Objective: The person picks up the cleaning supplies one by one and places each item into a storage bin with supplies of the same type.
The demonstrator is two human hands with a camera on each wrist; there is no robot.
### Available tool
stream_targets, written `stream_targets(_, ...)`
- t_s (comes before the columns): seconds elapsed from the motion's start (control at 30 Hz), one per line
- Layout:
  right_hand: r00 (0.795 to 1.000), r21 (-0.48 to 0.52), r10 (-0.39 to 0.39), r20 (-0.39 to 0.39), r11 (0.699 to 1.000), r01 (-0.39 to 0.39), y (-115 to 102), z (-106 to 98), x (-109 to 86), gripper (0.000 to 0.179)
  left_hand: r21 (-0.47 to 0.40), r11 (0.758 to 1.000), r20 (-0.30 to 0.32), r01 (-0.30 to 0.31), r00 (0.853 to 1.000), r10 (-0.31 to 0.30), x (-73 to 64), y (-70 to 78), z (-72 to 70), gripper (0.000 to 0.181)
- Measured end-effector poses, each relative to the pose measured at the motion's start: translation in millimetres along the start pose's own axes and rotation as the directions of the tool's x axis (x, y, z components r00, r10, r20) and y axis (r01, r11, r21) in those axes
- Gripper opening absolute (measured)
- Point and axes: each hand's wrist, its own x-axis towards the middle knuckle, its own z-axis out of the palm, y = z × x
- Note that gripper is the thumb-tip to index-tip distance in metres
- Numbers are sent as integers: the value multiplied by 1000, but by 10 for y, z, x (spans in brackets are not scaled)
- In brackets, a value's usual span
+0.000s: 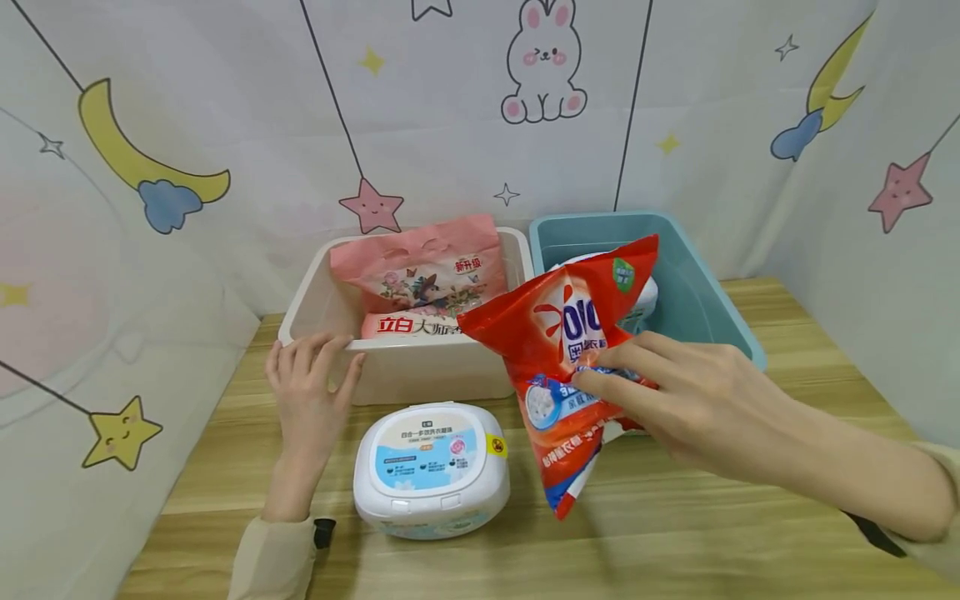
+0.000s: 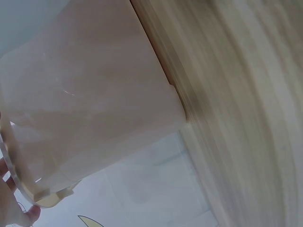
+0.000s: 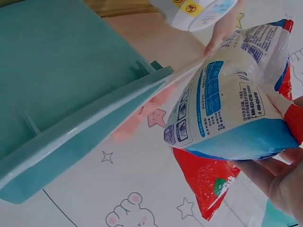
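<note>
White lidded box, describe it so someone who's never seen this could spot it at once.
On the table, find the white bin. Just in front of it is the white lidded box, with a blue label on top and a yellow sticker at one edge. Unlike the pink bag inside the bin and the red bag in the right hand, it sits directly on the table.

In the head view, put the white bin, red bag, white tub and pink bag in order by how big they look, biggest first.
1. White bin, largest.
2. Red bag; held up, so nearness may enlarge it.
3. White tub and pink bag: too alike to rank, and the bin hides part of the pink bag.
</note>
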Motion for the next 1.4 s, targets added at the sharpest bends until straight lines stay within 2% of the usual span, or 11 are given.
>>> stream_targets(0.07, 1000, 0, -5, 12, 1000, 5, 16, -4, 31, 33, 0, 1000, 2, 2, 1000, -2, -4, -3, -7, 26)
stream_targets(0.23, 999, -4, -3, 44, 1000, 3, 49, -4, 133, 62, 2, 1000, 4, 7, 1000, -7, -24, -14, -25, 26)
stream_targets(0.3, 998, -1, -4, 55, 1000, 4, 61, 4, 173, 68, 4, 1000, 7, 11, 1000, -11, -38, -18, -31, 26)
stream_targets(0.57, 997, 1, -21, 80, 1000, 21, 119, 47, 268, 62, 13, 1000, 14, 19, 1000, -19, -66, 3, -16, 27)
stream_targets(0.83, 981, -20, 1, 192, 1000, 3, 171, 59, 367, 59, 35, 999, 74, 38, 996, -40, -74, 12, -34, 26)
stream_targets(1.13, 979, -6, 17, 202, 1000, -16, 262, 123, 498, 53, 4, 1000, 22, 17, 1000, -17, -56, -7, -7, 26)
stream_targets(1.4, 974, -29, 32, 224, 999, -26, 347, 145, 611, 53, 6, 1000, 7, 12, 1000, -12, -17, -25, 18, 25)
